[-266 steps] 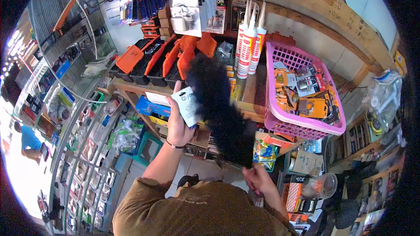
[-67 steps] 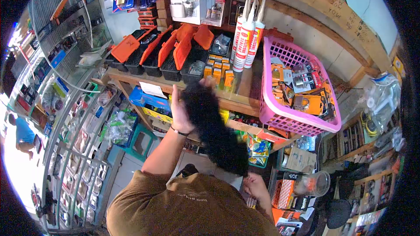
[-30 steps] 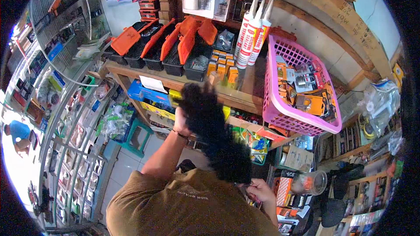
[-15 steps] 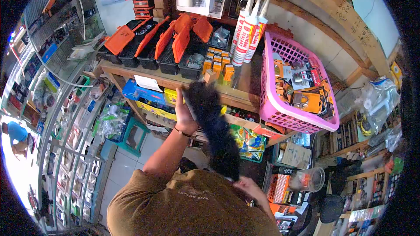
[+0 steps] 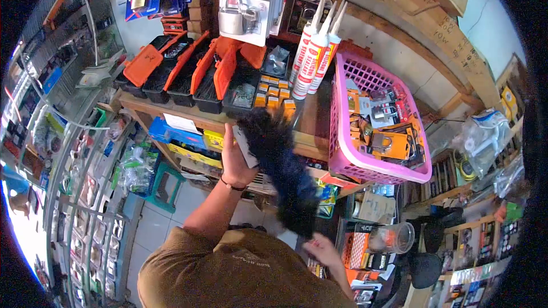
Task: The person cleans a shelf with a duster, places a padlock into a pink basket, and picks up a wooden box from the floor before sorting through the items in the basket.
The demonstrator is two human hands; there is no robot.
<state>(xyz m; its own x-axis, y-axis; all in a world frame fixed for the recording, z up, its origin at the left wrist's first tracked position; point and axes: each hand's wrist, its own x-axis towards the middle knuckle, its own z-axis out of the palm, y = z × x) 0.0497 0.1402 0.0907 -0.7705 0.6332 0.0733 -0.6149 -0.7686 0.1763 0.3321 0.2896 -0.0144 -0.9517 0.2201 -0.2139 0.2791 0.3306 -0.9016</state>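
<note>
A fluffy black duster [image 5: 285, 171] slants across the middle of the view, its upper end at the shelf's front edge. My right hand [image 5: 322, 249] is closed round its lower end, where the handle is mostly hidden. My left hand [image 5: 235, 162], raised in front of the shelf, grips a flat pale box-like piece [image 5: 244, 145] between thumb and fingers. Part of that piece is covered by the duster's fluff, which lies against or just in front of it. Small orange-and-white boxes [image 5: 273, 92] stand on the shelf just beyond the duster's tip.
Black bins with orange lids [image 5: 206, 68] line the wooden shelf [image 5: 314, 144]. Three silicone sealant tubes [image 5: 311, 60] stand beside a pink basket [image 5: 381, 170] of packaged padlocks. Carded padlocks [image 5: 245, 14] hang above. A green stool [image 5: 165, 191] and glass display shelves are at left.
The view has shifted, so the shelf goods appear lower and slightly left. The duster's lower end and my right hand show more clearly; the pale piece in my left hand is more visible.
</note>
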